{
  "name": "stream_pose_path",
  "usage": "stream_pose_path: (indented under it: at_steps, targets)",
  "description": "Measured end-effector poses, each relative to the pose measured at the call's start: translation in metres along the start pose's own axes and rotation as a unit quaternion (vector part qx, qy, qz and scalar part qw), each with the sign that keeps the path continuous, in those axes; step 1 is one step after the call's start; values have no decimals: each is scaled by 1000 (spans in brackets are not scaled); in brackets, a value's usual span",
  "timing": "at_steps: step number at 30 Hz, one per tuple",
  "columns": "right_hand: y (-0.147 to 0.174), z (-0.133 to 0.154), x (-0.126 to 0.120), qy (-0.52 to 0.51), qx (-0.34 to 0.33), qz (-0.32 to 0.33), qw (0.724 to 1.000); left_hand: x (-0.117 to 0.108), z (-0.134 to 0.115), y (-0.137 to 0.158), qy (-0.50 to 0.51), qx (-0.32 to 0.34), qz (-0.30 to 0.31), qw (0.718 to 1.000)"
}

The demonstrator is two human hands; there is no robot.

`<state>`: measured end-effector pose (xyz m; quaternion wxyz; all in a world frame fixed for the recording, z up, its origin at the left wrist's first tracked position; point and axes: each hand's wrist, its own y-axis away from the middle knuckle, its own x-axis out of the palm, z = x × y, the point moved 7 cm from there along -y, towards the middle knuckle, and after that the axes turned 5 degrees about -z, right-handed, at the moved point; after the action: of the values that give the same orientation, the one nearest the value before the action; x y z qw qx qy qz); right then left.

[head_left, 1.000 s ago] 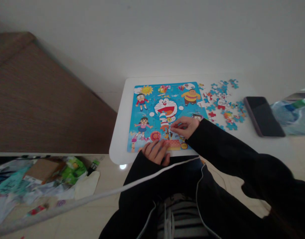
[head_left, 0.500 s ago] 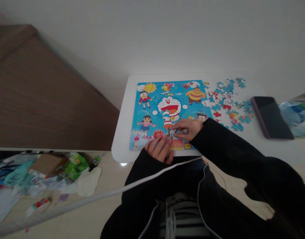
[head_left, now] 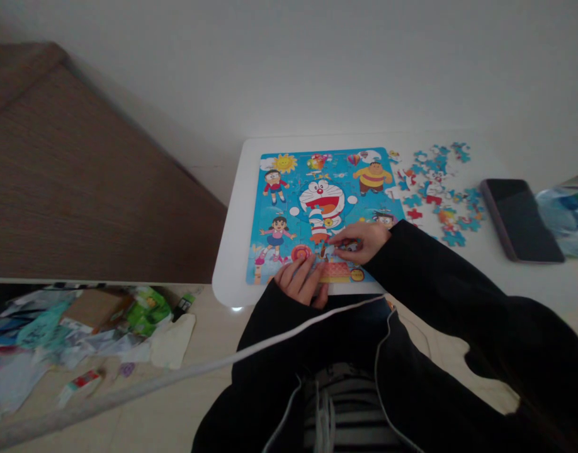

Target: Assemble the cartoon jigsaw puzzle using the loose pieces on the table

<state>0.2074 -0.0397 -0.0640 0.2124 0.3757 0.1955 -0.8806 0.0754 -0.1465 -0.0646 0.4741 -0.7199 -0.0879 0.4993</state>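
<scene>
A blue cartoon jigsaw puzzle (head_left: pixel 289 207) lies on the white table, its lower middle partly covered by my hands. My right hand (head_left: pixel 362 242) pinches a small puzzle piece (head_left: pixel 330 250) between thumb and finger, low over the picture beneath the big blue-and-white cat figure. Whether that piece is seated or still lifted I cannot tell. Resting with its fingers laid out over the puzzle's bottom edge is my left hand (head_left: pixel 301 281), close beside the piece. Several loose puzzle pieces (head_left: pixel 433 179) are scattered to the right of the puzzle.
A dark phone (head_left: pixel 522 220) lies right of the loose pieces, with a clear plastic bag (head_left: pixel 565 211) beyond it. The white table (head_left: pixel 230 251) stands against a wall. A brown wooden panel (head_left: pixel 104 189) is at left; bags and a cardboard box (head_left: pixel 96 308) lie on the floor. A pale cord (head_left: pixel 213 363) crosses in front.
The view has shifted slightly. My right hand stays pinched over nearly the same spot on the puzzle, and my left hand keeps its place at the bottom edge.
</scene>
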Motion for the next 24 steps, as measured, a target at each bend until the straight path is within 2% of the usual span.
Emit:
stream_pose_path:
  at_steps: [4,10,13,16,19,22,24]
  targets:
    - [2,-8,-1,-91,79,7,993,-1,0,-1,2,23,-8,1000]
    - [1,-19,-20,-158,113,-12,981,-2,0,0,5,23,-7,1000]
    - [-2,-17,-27,-138,106,12,985,-1,-1,0,12,-13,-9,1000]
    - [-13,-4,-32,-73,56,54,994,-1,-1,0,22,-51,-28,998]
    - [-30,15,-27,-33,-8,135,990,-3,0,0,19,-47,-58,997]
    - [-46,28,-9,8,-40,239,970,-2,0,-1,11,-3,-23,1000]
    - [-54,29,6,58,-40,283,957,-2,-2,-2,11,24,3,1000]
